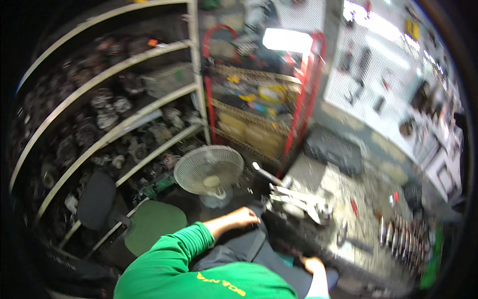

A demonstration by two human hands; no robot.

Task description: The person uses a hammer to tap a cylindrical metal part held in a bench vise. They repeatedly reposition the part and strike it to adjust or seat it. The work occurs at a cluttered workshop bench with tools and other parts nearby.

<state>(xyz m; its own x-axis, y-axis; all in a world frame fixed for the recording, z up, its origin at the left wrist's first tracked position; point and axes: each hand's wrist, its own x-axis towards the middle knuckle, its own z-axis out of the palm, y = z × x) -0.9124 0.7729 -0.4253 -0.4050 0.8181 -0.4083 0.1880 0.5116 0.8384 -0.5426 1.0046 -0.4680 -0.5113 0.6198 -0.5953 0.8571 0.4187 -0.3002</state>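
My left hand [245, 218] lies on my knee over the dark trousers [239, 249], with its fingers curled in and nothing seen in them. Lower and to the right, my right hand [313, 265] is beside my other thigh, close to the front edge of the workbench [368, 194]. Its fingers are small and blurred, so their hold cannot be made out. Closest on the bench are a hammer [348, 239] with a dark handle and a pile of bright metal tools [303, 199].
A fan [210, 172] stands ahead of my knees, with a green-seated chair [155, 226] to the left. Shelves [114, 122] hold many metal parts. Beyond are a red rack [209, 99], a black case [332, 151], a row of sockets [403, 241] and a tool pegboard [371, 74].
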